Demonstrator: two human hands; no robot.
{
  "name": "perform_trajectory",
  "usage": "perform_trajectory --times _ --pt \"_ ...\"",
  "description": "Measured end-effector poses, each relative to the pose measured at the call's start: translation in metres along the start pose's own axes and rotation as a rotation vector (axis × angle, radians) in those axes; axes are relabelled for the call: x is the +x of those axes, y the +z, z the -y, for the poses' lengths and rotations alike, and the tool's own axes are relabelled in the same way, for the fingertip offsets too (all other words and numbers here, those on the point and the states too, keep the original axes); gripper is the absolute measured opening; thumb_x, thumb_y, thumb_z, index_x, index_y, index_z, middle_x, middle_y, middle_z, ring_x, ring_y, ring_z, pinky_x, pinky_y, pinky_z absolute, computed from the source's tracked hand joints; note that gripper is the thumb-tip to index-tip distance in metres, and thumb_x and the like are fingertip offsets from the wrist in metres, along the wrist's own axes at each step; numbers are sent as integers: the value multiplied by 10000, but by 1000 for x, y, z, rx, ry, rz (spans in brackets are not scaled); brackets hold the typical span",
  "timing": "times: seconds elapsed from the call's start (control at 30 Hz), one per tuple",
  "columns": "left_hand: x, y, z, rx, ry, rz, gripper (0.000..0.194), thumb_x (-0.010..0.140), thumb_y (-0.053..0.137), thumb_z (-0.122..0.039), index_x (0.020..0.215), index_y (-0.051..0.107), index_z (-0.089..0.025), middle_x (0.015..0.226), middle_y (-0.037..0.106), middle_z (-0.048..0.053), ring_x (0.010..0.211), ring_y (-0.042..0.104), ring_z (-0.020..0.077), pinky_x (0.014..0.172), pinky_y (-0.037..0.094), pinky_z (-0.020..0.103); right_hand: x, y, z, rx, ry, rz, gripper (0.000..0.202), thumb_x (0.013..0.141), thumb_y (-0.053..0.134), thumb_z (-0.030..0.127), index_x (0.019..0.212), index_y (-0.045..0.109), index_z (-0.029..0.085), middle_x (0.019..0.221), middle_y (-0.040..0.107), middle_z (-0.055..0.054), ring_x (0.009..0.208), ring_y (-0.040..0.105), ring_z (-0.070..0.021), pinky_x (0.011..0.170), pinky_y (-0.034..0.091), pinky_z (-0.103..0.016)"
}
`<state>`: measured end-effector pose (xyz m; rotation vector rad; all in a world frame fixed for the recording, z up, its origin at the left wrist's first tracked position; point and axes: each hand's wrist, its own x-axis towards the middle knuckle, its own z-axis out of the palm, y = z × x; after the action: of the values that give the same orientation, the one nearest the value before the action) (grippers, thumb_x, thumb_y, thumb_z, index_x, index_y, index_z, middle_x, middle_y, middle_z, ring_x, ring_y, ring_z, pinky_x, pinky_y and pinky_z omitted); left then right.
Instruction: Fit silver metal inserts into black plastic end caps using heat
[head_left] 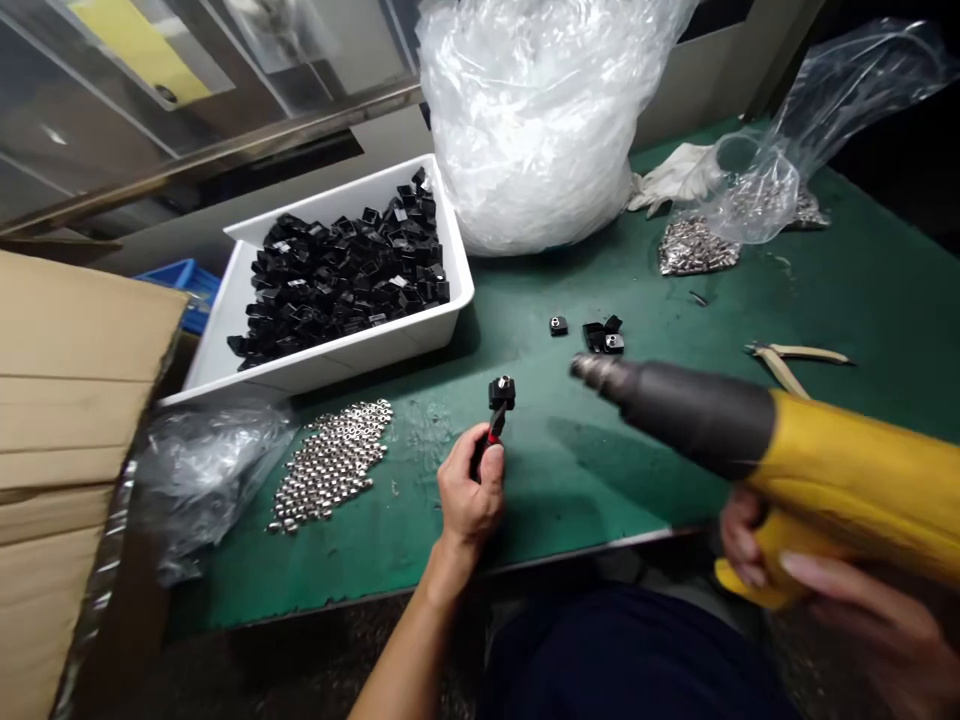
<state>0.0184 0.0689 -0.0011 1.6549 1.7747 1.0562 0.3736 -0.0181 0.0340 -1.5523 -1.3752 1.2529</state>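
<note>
My left hand [471, 485] is closed around a pair of black-and-red pliers [495, 428], whose handles are mostly hidden by the fingers. At the dark tip sits a small black plastic part [501, 397] with a shiny metal fitting on top. My right hand [847, 590] grips the handle of a yellow heat gun [847, 460]. Its dark nozzle [600, 375] points left, to the right of the black part and apart from it. Behind the nozzle lie several black parts [604, 336] and one single black part [558, 326], some with metal fittings.
A white bin [352, 350] of black plastic pieces stands at the back left. Metal fittings [330, 465] lie spread before it. Cutters [784, 362], bagged fittings [697, 245] and a white glove [679, 178] lie right. A big plastic bag [540, 130] stands behind; a cardboard box [67, 450] is left.
</note>
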Motion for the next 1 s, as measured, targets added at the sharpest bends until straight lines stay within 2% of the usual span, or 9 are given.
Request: perform_trajectory --times 0.07,0.1,0.23,0.37,0.43,0.6,0.8,1.0 --pt "-1 1 4 -9 10 -6 444 964 499 -546 1118 675 -168 1011 728 96 929 683 222 845 540 332 7 16 -9 388 170 245 372 866 530 618 1028 622 296 812 637 -140 619 627 -271 581 513 -444" --pt "-2 1 6 -14 3 -6 456 963 495 -557 1122 675 -169 1011 728 97 928 684 222 839 543 331 10 21 -13 522 233 312 387 831 563 629 1018 622 296 817 626 -131 621 612 -267 594 502 -453" --pt "-4 2 8 -33 -33 -6 491 962 481 -589 1122 674 -166 991 725 97 915 684 222 819 548 324 21 23 -25 600 296 315 361 780 586 601 960 587 288 769 595 -75 569 557 -219 588 473 -427" --pt "-3 3 9 -51 10 -3 438 963 526 -540 1120 682 -161 935 714 80 847 665 198 829 543 323 30 19 -25 591 344 357 415 723 656 608 936 579 260 752 592 -56 564 555 -209 577 485 -396" --pt "-3 3 9 -54 19 -6 423 962 538 -525 1123 684 -162 930 711 76 835 661 193 823 542 320 33 20 -26 653 331 388 422 736 681 589 965 592 245 768 592 -52 581 561 -201 584 479 -377" --pt "-3 3 7 -57 44 -14 390 953 567 -498 1127 690 -172 898 704 58 766 644 175 763 534 300 33 23 -32 844 185 461 354 849 631 466 1114 606 231 839 611 -56 638 557 -172 597 439 -316" --pt "-3 3 3 -37 63 -20 366 957 565 -476 1124 695 -178 860 690 50 751 640 174 731 521 289 35 23 -32 937 193 488 353 871 612 458 1141 611 230 851 599 -60 648 544 -161 588 425 -303" --pt "-3 3 2 -32 99 -13 359 956 569 -465 1138 686 -178 888 698 56 771 662 182 739 523 293 35 22 -30 916 200 503 341 880 610 461 1135 606 235 855 601 -62 653 537 -162 604 431 -314"
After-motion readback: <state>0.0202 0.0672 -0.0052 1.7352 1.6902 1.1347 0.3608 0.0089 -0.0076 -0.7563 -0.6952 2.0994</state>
